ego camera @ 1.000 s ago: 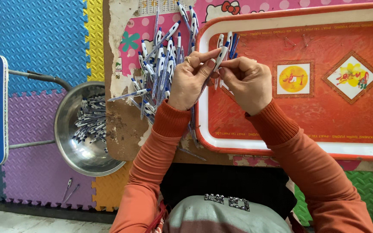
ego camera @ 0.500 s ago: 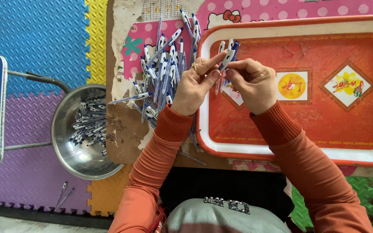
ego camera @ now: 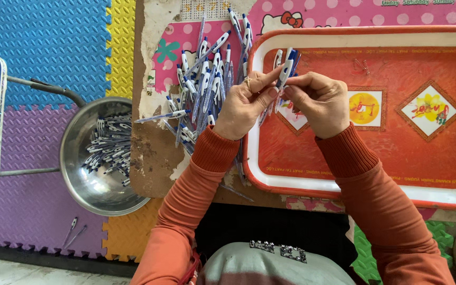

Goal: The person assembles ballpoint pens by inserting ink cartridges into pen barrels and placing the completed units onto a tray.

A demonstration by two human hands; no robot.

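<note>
Both hands meet over the left end of the orange tray, holding a small bunch of blue-and-white pens. The left hand has its fingers closed around the bunch from the left, and the right hand pinches it from the right with thumb and forefinger. The pens stand nearly upright in the picture, long axis running away from the person, upper ends leaning slightly right and fanned just above the fingertips, close to the tray's far rim. Their lower parts are hidden behind the hands.

Just left of the tray's edge a loose pile of pens lies on the worn desk, most pointing roughly the same way, a few crosswise. Further left, on the foam floor mat, a steel bowl holds more pen parts. The tray's middle and right side lie bare, giving open room there
</note>
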